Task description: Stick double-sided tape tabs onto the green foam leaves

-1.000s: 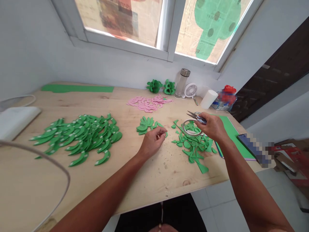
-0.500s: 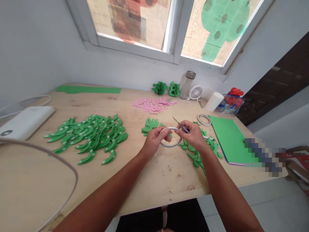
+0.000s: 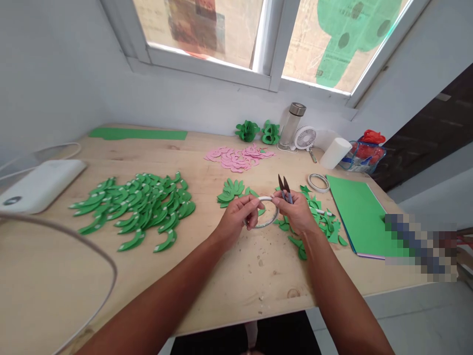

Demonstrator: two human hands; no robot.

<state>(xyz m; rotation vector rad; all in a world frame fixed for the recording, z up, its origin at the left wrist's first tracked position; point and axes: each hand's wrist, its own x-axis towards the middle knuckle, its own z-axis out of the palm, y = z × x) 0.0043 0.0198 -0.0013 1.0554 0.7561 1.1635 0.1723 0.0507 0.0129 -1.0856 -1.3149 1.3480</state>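
Tape roll [image 3: 265,198] has moved mid-frame, occupying me two-handed: left fingers [image 3: 248,209] pinch it, right fingers [image 3: 284,205] grip it and scissors [image 3: 287,185].

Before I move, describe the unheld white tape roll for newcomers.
On the wooden table, find the large green paper sheet at right. Beside its far-left corner lies the white ring-shaped tape roll; its lookalike is held by left hand and right hand.

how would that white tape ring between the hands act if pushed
Stood on edge, the white ring would likely roll, being round. It's probably light, with a wide open centre. Perhaps stiff too: its outline looks circular between left hand and right hand.
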